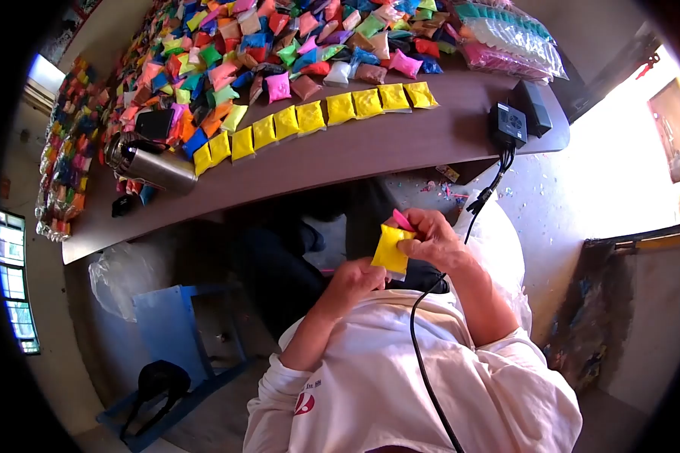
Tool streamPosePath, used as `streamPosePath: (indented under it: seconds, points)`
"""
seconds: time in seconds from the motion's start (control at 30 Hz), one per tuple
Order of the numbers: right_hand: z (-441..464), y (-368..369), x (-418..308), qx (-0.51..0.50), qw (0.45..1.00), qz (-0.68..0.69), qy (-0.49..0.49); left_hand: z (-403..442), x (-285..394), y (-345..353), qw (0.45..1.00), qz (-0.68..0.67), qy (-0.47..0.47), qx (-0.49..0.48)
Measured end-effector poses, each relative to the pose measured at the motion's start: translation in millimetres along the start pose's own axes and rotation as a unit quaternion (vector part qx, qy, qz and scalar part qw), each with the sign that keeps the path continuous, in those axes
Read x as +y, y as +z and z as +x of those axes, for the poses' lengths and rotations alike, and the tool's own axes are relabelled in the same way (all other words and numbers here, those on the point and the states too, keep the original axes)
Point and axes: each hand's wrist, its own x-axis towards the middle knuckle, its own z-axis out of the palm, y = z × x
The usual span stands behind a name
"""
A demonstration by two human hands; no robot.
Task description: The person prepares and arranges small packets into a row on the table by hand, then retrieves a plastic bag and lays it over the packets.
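Note:
A small clear bag filled with something yellow (391,251) is held above my lap. My right hand (437,243) pinches its right side, with the thumb lying across its front. A bright pink slip or tool (403,220) sticks up from the fingers of the same hand; its exact kind is unclear. At the lower left corner of the bag, my left hand (357,281) is closed on its edge, the fingertips partly hidden. On the table beyond lies a row of similar yellow bags (310,117).
The brown table (370,147) bears a big heap of coloured bags (279,38), a steel flask (162,170), a black box with cables (508,124) and stacked clear packs (506,38). A black cable (423,355) crosses my shirt. A blue chair (170,332) stands at left.

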Motion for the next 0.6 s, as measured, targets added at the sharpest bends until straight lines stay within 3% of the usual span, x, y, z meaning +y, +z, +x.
streamPosePath:
  seconds: [0.23,0.37,0.5,0.6]
  points:
    - [4.7,10.8,6.6,-0.023,0.972,0.233,-0.015,10.0,-0.2,7.0,0.997,0.037,0.006,0.066]
    - [5.7,12.5,23.8,0.038,0.978,0.205,0.016,9.0,-3.1,5.8,0.989,0.093,0.000,0.115]
    - [4.6,17.0,26.2,0.013,0.974,0.225,-0.018,8.6,-4.8,7.9,0.984,0.129,0.014,0.122]
    - [8.0,31.0,16.4,0.054,0.966,0.252,-0.016,7.9,-1.3,8.9,0.982,0.124,0.018,0.139]
